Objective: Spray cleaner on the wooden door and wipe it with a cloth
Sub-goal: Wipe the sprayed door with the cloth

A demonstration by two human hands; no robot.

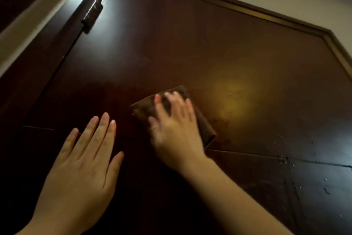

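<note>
**Left hand (81, 160) braced, cloth pressed to the door**

Laid flat low on the wooden door (190, 44), toward its hinge edge, the left hand is seen with fingers straight and close together, nothing held. Whether the palm actually bears on the wood cannot be told. Just beside it, the right hand (177, 130) is spread over a folded brown cloth (206, 128), which is pressed against the panel by straight fingers rather than gripped. That hand is blurred. The wiping step is judged to be in hand. Droplets (282, 143) are seen near the door's right edge, along the horizontal groove (247, 153), so the next move is judged to call for the cloth to be carried rightward under steady, flat pressure. No spray bottle is in view.
</note>
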